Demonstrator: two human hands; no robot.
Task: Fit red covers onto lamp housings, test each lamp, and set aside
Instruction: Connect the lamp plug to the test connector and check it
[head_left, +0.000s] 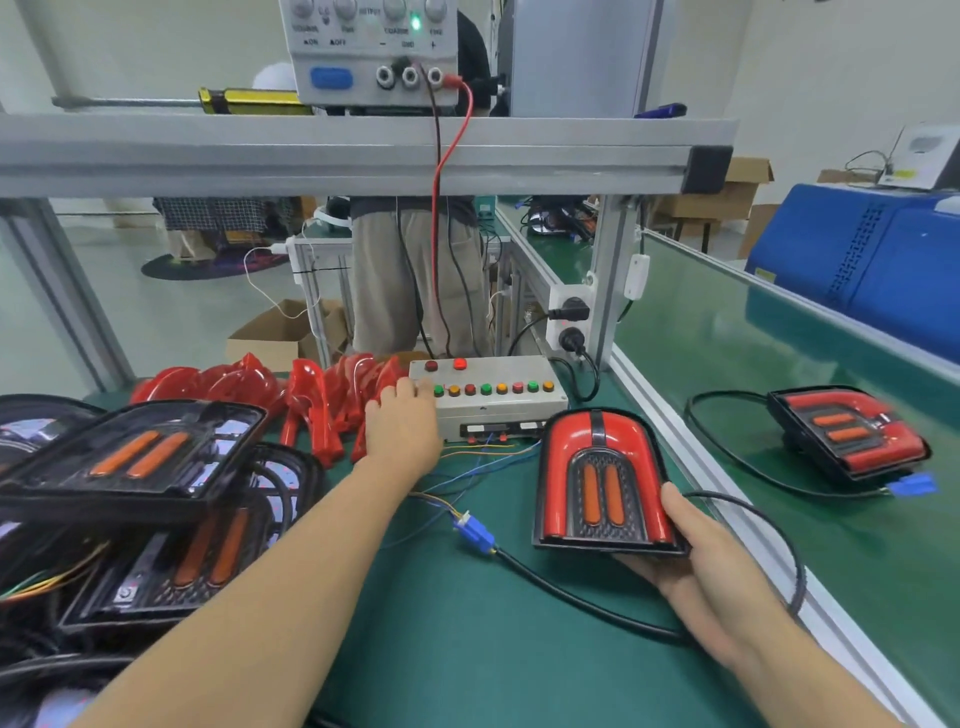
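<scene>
Holding a covered lamp (602, 480) by its near right corner, right hand (711, 566) has the thumb on top of the red cover and the fingers curled underneath; the lamp sits tilted up off the green mat (467, 649), long axis running away from the person, rounded arch end pointing at the test box (488, 400), flat end nearest the hand, two orange strips parallel to that axis. Left hand (402, 423) reaches forward with fingers extended onto the left end of the test box's button row, holding nothing; exact button touched cannot be told. Box carries a row of green, orange and red buttons plus two red ones above. Power supply (371, 52) on the shelf shows blurry writing: "ON", "OFF", "FINE", a minus and a plus near the sockets, green light lit; red lead plugged in. No brand readable. Blue connector (475, 532) joins the lamp's black cable to thin coloured wires on the mat. Loose red covers (270, 395) piled left of the box. Uncovered housings (135, 462) stacked at far left. Finished lamp (849, 434) lies on the right bench, well apart, arch pointing left.
</scene>
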